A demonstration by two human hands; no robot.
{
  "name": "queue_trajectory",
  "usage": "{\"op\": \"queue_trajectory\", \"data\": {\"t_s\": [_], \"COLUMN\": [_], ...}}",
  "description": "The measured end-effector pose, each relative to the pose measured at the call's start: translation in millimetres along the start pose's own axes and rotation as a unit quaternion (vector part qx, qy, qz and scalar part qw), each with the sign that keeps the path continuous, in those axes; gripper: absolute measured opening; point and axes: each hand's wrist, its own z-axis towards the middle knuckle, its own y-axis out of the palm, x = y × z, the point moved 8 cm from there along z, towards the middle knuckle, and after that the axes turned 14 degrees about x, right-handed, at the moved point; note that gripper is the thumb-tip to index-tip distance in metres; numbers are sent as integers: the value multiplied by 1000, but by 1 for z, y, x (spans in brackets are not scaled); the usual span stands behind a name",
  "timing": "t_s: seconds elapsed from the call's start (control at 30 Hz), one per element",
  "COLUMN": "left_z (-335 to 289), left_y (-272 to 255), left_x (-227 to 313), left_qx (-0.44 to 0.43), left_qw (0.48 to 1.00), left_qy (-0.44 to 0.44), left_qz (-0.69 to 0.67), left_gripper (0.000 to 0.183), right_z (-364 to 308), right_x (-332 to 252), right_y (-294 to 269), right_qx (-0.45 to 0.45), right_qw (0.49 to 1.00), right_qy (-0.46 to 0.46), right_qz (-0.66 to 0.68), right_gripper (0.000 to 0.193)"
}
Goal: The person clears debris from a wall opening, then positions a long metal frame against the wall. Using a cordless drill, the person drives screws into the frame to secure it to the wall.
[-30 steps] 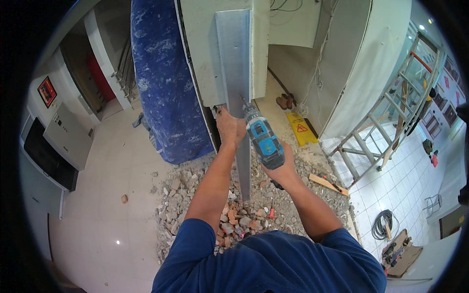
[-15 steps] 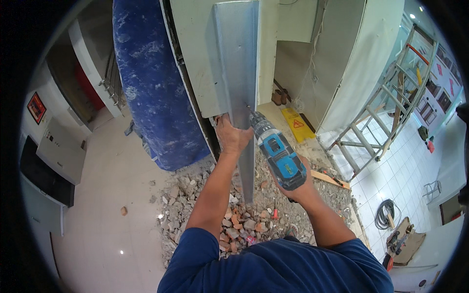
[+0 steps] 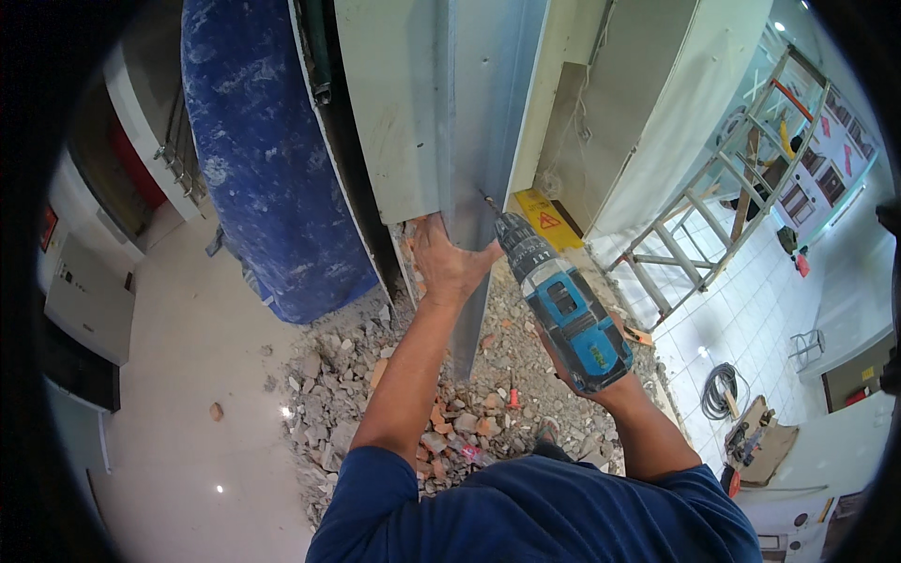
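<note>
A tall, shiny metal profile (image 3: 483,122) stands upright against a pale board (image 3: 389,122). My left hand (image 3: 449,267) grips the profile just below the board's lower edge, thumb stretched across the metal and fingers partly hidden at its left side. In my right hand (image 3: 612,392) is a blue and grey cordless drill (image 3: 577,324), held by its handle, which the drill body mostly hides. The thin drill bit (image 3: 488,200) points at the metal face; whether its tip touches cannot be told.
Broken bricks and rubble (image 3: 328,403) cover the floor below. A blue-wrapped panel (image 3: 272,169) leans at left. Rightward are a yellow warning sign (image 3: 549,220), a stepladder (image 3: 713,202), coiled cable (image 3: 721,389) and tools on a brown sheet (image 3: 765,441).
The view has shifted. The drill sits further right and lower, and more of its bit shows. My left hand stays on the profile, its thumb stretched further out.
</note>
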Motion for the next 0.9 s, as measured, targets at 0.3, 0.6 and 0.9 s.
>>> {"op": "queue_trajectory", "data": {"t_s": [0.3,0.6,0.9], "left_z": [3,2,9], "left_y": [-1,3,8], "left_x": [3,-5,-11], "left_qx": [11,-9,-32], "left_qw": [999,999,999], "left_qy": [28,30,9], "left_qz": [-32,-21,-38], "left_gripper": [84,88,87], "right_z": [-3,-7,5], "right_x": [11,31,45], "right_y": [-1,3,14], "right_qx": [6,15,9], "right_qw": [1000,983,976], "right_qy": [14,165,191], "right_qz": [-7,80,107], "right_gripper": [51,50,34]}}
